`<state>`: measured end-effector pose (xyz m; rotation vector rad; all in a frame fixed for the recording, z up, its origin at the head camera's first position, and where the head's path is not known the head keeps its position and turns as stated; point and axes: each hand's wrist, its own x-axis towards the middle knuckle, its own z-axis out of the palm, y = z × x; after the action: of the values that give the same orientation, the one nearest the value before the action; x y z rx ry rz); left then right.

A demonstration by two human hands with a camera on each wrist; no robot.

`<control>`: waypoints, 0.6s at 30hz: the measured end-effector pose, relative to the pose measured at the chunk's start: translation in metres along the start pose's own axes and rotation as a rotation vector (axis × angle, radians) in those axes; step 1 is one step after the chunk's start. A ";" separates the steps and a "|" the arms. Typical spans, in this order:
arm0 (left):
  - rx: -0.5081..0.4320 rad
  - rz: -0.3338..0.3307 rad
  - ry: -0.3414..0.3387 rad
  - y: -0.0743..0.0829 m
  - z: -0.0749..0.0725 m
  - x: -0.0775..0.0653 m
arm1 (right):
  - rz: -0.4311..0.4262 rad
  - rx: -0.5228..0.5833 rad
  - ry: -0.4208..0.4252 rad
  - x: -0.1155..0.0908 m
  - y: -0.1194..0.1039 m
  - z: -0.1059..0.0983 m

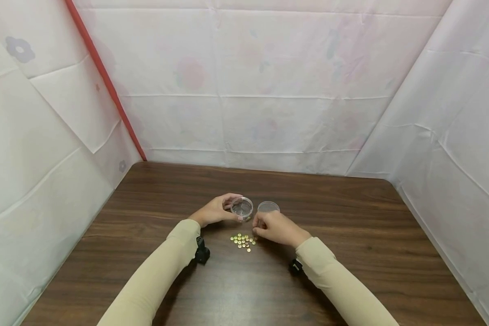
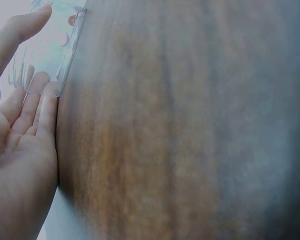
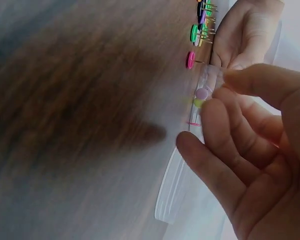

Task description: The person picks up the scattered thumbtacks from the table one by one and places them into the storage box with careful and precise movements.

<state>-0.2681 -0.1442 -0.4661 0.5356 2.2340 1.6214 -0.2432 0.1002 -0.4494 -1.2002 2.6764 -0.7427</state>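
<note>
My left hand (image 1: 218, 210) holds a clear round plastic container (image 1: 242, 207) from its left side, thumb on one side and fingers on the other. A few coloured thumbtacks (image 2: 65, 39) show through its wall in the left wrist view. My right hand (image 1: 279, 226) is bent beside the container, thumb and forefinger close together; I cannot tell whether a tack is between them. Near its fingertips lie several loose thumbtacks (image 1: 243, 240) on the table. The right wrist view shows them with coloured heads down and points up, among them a pink thumbtack (image 3: 190, 60).
A shallow clear round lid (image 1: 268, 207) lies just behind my right hand. The brown wood-grain table (image 1: 350, 253) is bordered by pale floral cloth (image 1: 269, 81) at the back and both sides. A red strip (image 1: 106, 79) runs down the back left corner.
</note>
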 end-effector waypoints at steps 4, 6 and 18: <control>-0.003 -0.014 0.006 0.000 0.001 0.000 | -0.020 -0.019 -0.059 -0.004 -0.001 0.001; -0.005 -0.015 0.004 0.000 0.000 0.000 | -0.018 -0.025 -0.078 -0.006 -0.001 0.001; 0.005 -0.019 0.053 -0.024 0.001 0.010 | 0.028 -0.108 -0.121 -0.009 -0.006 0.006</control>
<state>-0.2788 -0.1448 -0.4896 0.4765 2.2750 1.6399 -0.2310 0.1009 -0.4529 -1.1885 2.6570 -0.5095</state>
